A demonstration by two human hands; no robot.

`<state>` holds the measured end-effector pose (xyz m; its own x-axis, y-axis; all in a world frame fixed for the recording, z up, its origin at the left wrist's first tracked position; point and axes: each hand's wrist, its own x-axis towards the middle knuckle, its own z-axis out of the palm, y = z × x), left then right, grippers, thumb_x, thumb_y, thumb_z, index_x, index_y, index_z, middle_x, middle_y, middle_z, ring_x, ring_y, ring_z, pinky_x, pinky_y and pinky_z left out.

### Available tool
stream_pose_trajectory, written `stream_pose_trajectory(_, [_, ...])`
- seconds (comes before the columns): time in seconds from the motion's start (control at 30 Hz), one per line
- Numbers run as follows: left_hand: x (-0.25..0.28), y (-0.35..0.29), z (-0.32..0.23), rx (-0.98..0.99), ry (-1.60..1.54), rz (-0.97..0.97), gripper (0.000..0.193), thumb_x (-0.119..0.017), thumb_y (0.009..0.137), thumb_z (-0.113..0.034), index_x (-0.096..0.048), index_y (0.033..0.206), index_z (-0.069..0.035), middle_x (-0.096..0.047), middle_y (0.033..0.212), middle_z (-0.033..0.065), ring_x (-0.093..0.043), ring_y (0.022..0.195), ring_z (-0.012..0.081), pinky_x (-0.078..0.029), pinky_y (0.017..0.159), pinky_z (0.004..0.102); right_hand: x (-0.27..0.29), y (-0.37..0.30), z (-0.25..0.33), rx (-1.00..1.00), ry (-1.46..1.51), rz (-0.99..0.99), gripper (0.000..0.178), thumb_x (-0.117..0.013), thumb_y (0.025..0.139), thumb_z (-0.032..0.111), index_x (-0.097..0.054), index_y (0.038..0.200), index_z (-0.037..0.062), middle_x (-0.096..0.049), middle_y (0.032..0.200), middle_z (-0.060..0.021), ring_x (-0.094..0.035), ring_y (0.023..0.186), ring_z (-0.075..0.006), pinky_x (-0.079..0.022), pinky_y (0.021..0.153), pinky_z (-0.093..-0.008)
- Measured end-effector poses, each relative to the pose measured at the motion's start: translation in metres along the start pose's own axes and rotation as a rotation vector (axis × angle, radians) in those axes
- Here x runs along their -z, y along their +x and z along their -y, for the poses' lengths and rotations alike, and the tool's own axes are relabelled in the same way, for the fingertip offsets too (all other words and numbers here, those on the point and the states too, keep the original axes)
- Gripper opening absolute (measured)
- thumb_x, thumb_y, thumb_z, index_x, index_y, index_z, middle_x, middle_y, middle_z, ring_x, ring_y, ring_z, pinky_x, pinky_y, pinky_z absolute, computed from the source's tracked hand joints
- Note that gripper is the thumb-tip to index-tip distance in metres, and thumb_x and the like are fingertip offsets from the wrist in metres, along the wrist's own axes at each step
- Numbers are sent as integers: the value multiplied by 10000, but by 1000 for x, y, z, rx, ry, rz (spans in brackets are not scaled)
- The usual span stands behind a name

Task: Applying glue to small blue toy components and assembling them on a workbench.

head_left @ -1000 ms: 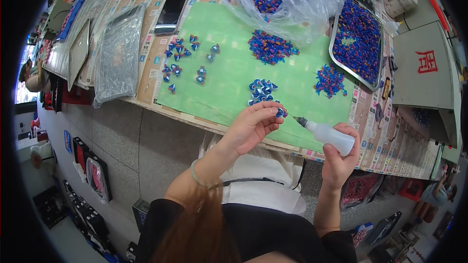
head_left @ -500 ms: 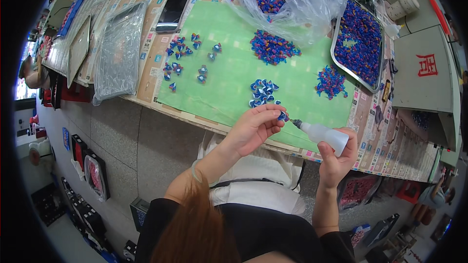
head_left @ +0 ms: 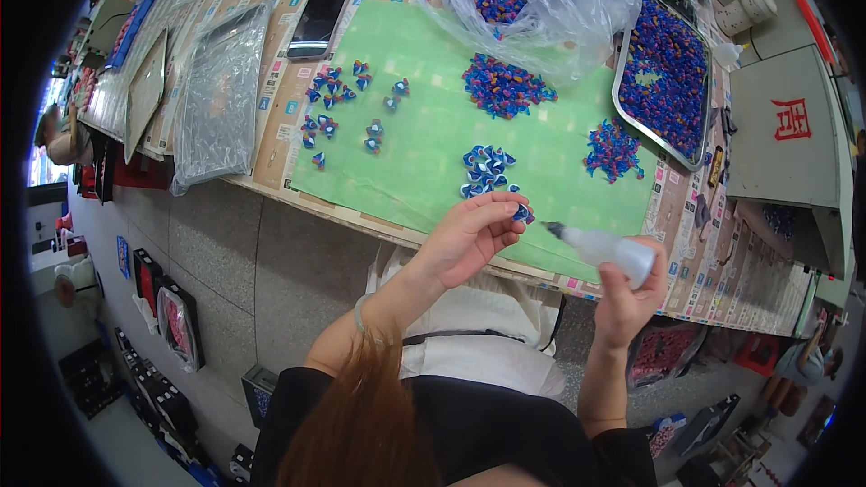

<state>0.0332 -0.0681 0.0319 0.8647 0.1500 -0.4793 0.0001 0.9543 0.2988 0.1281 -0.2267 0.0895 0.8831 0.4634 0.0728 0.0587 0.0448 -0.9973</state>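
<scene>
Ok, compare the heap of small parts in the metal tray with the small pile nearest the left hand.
The heap in the metal tray is far larger and fills the tray; the small pile is a handful lying loose on the green mat. The tray heap looks darker blue with red flecks; the pile shows more white. Both are small blue parts.

On the table, a mat (head_left: 424, 135) lies between a phone (head_left: 318, 16) on its left and a tray (head_left: 622, 90) on its right; a bag (head_left: 559, 9) sits behind.

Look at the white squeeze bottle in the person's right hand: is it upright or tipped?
Tipped. The squeeze bottle lies nearly sideways in the right hand, its dark nozzle pointing left toward the small blue piece pinched in the left hand.
</scene>
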Motion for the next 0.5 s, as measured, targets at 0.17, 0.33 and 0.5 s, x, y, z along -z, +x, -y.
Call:
stream_pose_trajectory(0.17, [6, -1, -9, -41, -19, -34, 149, -477, 812, -62, -526, 941, -6, -574, 856, 63, -550, 706, 96, -461, 668, 222, 48, 28, -19, -48, 282, -289, 239, -584, 730, 31, -423, 902, -5, -505, 824, -67, -496, 764, -125, -396, 696, -235])
stream_pose_trajectory(0.33, [12, -1, -20, -103, -21, -57, 159, -470, 816, -62, -514, 955, 0, -575, 854, 64, -550, 705, 101, -465, 666, 228, 118, 48, -83, 23, -165, -519, 309, -587, 738, 21, -358, 945, 14, -496, 893, -91, -499, 833, -125, -416, 673, -230])
stream_pose_trajectory(0.5, [17, -5, -28, -132, -7, -74, 160, -486, 809, -79, -517, 954, -16, -577, 831, 49, -550, 732, 108, -451, 671, 232, 99, 45, -81, 201, -526, -671, 317, -557, 756, -1, -370, 1011, 13, -482, 967, -82, -484, 851, -135, -407, 715, -229])
